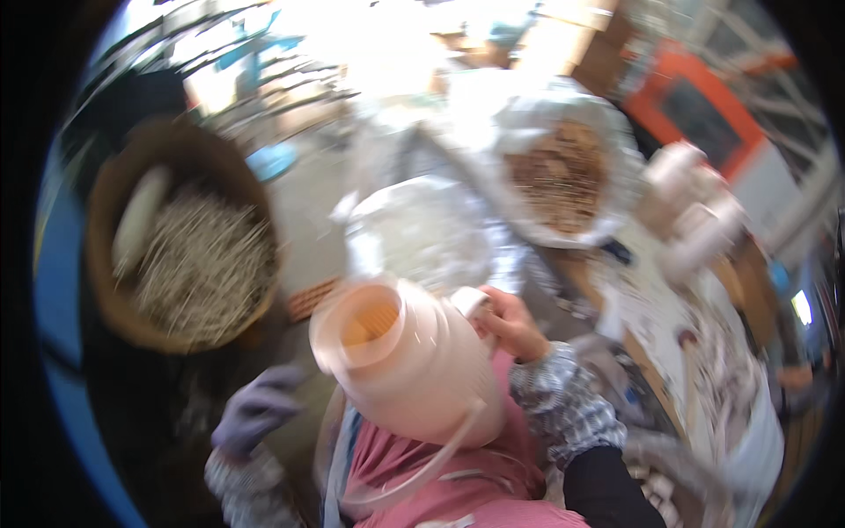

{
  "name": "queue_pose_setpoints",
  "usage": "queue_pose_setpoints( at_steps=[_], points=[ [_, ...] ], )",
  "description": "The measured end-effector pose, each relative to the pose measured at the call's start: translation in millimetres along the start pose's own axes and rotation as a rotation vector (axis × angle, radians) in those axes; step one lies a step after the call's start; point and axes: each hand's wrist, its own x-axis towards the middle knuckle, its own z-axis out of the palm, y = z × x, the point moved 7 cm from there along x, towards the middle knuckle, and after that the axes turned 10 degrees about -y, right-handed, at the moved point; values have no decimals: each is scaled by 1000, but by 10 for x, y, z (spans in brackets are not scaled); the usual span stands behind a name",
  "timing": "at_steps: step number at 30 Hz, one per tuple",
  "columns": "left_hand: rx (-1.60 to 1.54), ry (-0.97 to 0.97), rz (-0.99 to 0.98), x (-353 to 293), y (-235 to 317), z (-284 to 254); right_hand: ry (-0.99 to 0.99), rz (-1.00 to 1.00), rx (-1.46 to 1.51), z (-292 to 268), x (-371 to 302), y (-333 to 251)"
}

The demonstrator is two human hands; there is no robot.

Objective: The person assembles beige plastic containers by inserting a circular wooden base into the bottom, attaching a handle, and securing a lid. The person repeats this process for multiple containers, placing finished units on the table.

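Note:
The picture is motion-blurred. A pale, ribbed plastic bucket (414, 361) lies tilted in my lap with its open mouth toward the upper left; something orange shows inside. Its thin wire handle hangs down in front. My right hand (509, 324) is bare and grips the bucket's rim at the right side. My left hand (255, 409) wears a purple glove and hovers to the left of the bucket, not touching it, fingers loosely curled with nothing in them.
A brown round basket (114, 290) full of thin pale sticks stands at the left. A clear bag of white material (422, 233) lies beyond the bucket. Another bag of brown bits (559, 172) sits at the upper right, beside white rolls (695, 211).

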Motion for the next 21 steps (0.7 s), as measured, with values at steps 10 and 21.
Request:
queue_pose_setpoints(
  at_steps=[10, 21],
  points=[
    [906, 238, -975, -1700, -2076, -1410, 1180, -696, -239, -2498, -2703, -1595],
    [1263, 283, -1213, -2600, -1776, -1234, 1776, 125, -1037, -5064, -4030, -1280]
  ],
)
